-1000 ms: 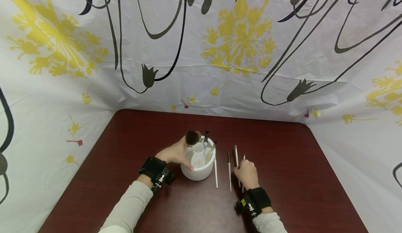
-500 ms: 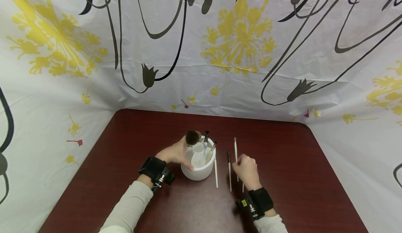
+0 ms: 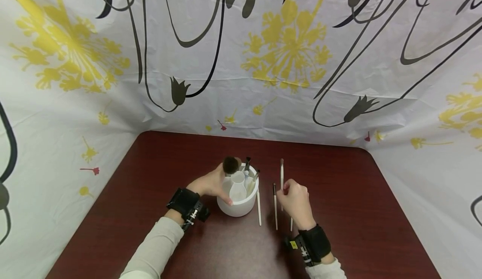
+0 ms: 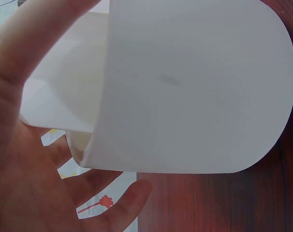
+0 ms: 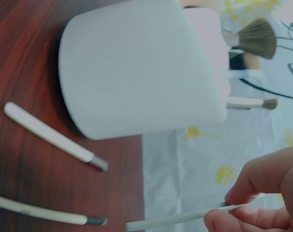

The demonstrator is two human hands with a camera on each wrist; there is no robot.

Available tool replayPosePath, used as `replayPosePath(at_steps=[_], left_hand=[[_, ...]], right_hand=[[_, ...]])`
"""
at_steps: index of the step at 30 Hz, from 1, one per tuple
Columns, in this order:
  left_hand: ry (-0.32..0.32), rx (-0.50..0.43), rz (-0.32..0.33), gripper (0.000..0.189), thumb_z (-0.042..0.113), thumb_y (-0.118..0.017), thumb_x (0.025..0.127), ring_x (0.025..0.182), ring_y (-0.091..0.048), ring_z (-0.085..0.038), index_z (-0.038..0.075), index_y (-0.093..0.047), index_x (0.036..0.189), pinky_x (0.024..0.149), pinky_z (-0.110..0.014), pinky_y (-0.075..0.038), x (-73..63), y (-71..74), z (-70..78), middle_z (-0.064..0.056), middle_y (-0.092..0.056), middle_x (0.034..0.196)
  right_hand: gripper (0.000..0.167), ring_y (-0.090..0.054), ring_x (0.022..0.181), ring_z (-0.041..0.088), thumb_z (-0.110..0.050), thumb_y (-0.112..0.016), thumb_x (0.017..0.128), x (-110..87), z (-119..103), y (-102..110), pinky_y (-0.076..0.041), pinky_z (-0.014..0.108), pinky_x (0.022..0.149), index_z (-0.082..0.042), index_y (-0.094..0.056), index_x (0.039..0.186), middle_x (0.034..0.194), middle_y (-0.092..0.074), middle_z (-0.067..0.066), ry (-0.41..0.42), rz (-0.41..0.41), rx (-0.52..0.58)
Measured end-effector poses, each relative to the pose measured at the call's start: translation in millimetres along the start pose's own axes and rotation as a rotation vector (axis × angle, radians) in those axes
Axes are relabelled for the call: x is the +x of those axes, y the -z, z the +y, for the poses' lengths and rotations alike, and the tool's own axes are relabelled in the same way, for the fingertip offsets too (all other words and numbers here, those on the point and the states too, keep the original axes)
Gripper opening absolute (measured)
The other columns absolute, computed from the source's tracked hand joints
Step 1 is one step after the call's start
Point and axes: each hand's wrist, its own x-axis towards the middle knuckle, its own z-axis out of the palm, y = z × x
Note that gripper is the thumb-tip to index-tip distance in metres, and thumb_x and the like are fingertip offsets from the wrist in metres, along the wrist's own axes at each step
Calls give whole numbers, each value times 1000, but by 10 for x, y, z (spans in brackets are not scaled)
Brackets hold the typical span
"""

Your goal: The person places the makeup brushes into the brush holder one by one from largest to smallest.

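Note:
My left hand point(image 3: 211, 183) holds a white round brush holder point(image 3: 236, 208) at its left side, thumb at the near rim. In the left wrist view the thumb point(image 4: 21, 43) crosses the holder's open top, and the fingers spread along the other side. A fluffy makeup brush point(image 3: 230, 165) and several smaller ones stand in its compartments. Between thumb and fingers my right hand point(image 3: 296, 201) pinches a thin makeup brush point(image 3: 282, 172), bristles pointing away. The right wrist view shows its pale handle point(image 5: 170, 220) sticking out from the fingertips.
On the dark red table point(image 3: 211, 249) lie slim brushes: one beside the holder point(image 3: 259, 210), a dark-tipped one point(image 3: 275, 208) further right, and another point(image 3: 291, 223) partly under my right hand. A patterned cloth point(image 3: 226, 61) hangs behind the table.
The right hand has lifted the thin brush from among those on the table and shifted it slightly left and away. My left hand and the holder have stayed in place.

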Motion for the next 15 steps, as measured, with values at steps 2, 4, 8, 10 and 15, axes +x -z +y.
replayPosePath(at_steps=[2,4,8,10,15], left_hand=[[-2,3,-1,121,25,-91,43,124,-32,-26,12,-21,140,102,-42,-28,0,0,-4,-15,-26,138],[-8,7,-2,120,26,-91,43,124,-32,-26,12,-21,140,102,-42,-28,1,3,-7,-16,-27,138],[-21,21,-2,120,27,-91,43,124,-32,-26,11,-21,140,102,-42,-28,2,6,-11,-16,-27,138],[-25,24,-4,121,27,-91,43,124,-31,-27,11,-21,140,102,-42,-28,-2,7,-8,-17,-26,138],[-29,15,-2,121,27,-91,43,124,-31,-27,11,-21,141,102,-43,-28,-9,8,2,-17,-26,138]], right_hand=[[8,-39,44,10,-6,-61,75,-5,-33,22,-32,23,44,-2,-54,74,58,-50,2,21,13,6],[7,-41,45,9,-5,-61,76,-10,-65,42,-33,22,45,-3,-54,75,61,-52,2,37,20,14],[8,-40,46,9,-3,-62,75,-17,-121,76,-33,22,45,-3,-54,76,61,-53,3,64,37,19],[8,-40,46,8,-2,-62,74,-17,-141,89,-33,21,45,-2,-54,76,61,-53,2,79,48,15],[10,-38,46,6,0,-63,73,-18,-188,116,-32,21,44,-2,-54,75,61,-52,3,116,77,11]])
